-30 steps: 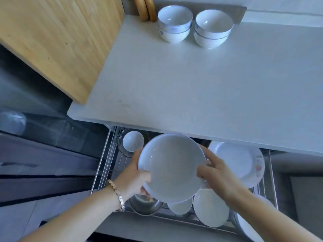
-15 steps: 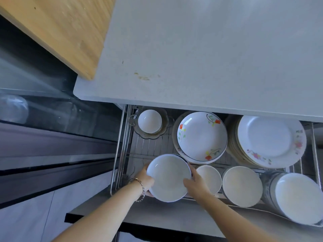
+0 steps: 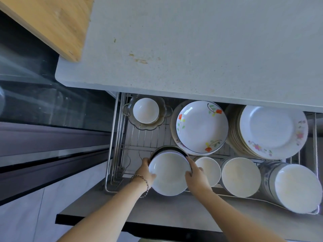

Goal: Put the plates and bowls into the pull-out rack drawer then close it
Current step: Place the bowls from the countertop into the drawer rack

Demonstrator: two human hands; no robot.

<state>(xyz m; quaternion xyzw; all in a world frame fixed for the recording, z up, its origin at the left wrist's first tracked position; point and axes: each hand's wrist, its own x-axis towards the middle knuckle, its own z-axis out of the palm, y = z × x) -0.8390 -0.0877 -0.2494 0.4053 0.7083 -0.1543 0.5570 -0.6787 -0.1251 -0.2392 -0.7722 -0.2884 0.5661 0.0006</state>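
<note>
Grey speckled countertop (image 3: pixel 192 41): fills the upper half of the view and overhangs the back of the drawer.
Wooden board (image 3: pixel 52 20): lies on the counter's far left corner and juts past its edge.
Pull-out rack drawer (image 3: pixel 111 145): a wire rack, drawn out from under the counter, dishes in two rows.
Pink-flowered plates (image 3: pixel 272 131): a leaning stack, back row, right.
Orange-flowered plate (image 3: pixel 201 126): back row, middle, just beside the pink stack.
Blue-patterned bowls (image 3: pixel 297 187): a tilted stack in the front right corner.
White bowl (image 3: pixel 169 173): front row, left part, open side up, held over a dark-rimmed bowl (image 3: pixel 167 148); whether the two touch cannot be told.
Plain bowl (image 3: pixel 240 177): front row, between the blue-patterned stack and a smaller bowl (image 3: pixel 209 169).
Glass dish (image 3: pixel 148 126): back left corner, with a little white bowl (image 3: pixel 146 110) sitting in it.
Left hand (image 3: pixel 145 170): grips the white bowl's left rim, thumb on the near edge.
Right hand (image 3: pixel 195 175): fingers curled along the bowl's right rim, holding it.
Bracelet (image 3: pixel 143 182): a thin chain on the left wrist.
</note>
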